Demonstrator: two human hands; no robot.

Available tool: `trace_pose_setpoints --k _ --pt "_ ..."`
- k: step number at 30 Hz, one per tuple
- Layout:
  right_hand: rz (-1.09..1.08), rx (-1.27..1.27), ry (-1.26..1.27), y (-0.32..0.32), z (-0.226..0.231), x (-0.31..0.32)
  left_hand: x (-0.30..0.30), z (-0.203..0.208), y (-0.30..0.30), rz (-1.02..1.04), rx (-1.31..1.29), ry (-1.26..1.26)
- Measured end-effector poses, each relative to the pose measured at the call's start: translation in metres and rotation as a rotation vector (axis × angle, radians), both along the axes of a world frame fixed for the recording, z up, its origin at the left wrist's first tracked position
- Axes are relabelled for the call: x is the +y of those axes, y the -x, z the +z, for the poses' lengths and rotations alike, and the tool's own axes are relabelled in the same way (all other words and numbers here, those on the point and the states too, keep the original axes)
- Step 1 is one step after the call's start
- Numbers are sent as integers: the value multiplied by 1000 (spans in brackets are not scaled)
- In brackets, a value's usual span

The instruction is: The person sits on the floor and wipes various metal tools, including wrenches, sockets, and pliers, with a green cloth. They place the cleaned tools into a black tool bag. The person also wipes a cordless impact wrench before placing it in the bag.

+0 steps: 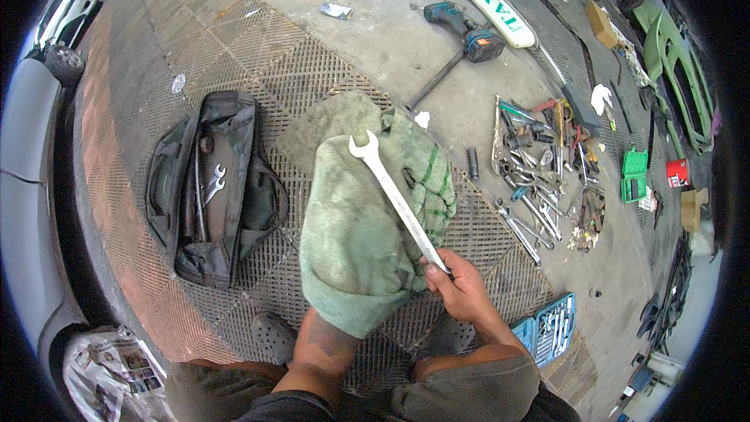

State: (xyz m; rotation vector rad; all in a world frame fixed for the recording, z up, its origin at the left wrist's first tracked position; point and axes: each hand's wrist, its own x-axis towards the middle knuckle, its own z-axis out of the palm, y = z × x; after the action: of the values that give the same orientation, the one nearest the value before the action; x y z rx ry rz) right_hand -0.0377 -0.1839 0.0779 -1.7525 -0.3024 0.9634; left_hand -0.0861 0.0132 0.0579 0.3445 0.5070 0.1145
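My right hand (459, 285) is closed round the lower end of a long silver combination wrench (398, 203). The wrench's open jaw points up and to the left, over a worn green towel (344, 227). My left forearm (322, 348) goes in under the towel, which drapes over my left hand and hides its fingers. The wrench lies across the towel's face. Left of the towel, a black tool bag (250, 187) lies unzipped on the floor, with a long bar and smaller wrenches (213, 185) inside.
Hand tools and sockets (547, 164) lie heaped at the right, near a blue socket case (555, 328) and a small green case (634, 176). A cordless impact wrench (469, 35) and a white roof sign (496, 9) lie ahead. A car (35, 148) stands along the left.
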Motion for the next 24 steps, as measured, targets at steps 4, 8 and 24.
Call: trace_pose_setpoints --k 4,8,24 --pt "83 -278 111 -7 6 17 -18 8 2 -64 -13 -109" --pt "53 -717 168 -37 20 35 -32 7 -8 -58 -36 -652" --pt "130 -56 -141 -17 12 0 -3 -55 8 66 33 -209"
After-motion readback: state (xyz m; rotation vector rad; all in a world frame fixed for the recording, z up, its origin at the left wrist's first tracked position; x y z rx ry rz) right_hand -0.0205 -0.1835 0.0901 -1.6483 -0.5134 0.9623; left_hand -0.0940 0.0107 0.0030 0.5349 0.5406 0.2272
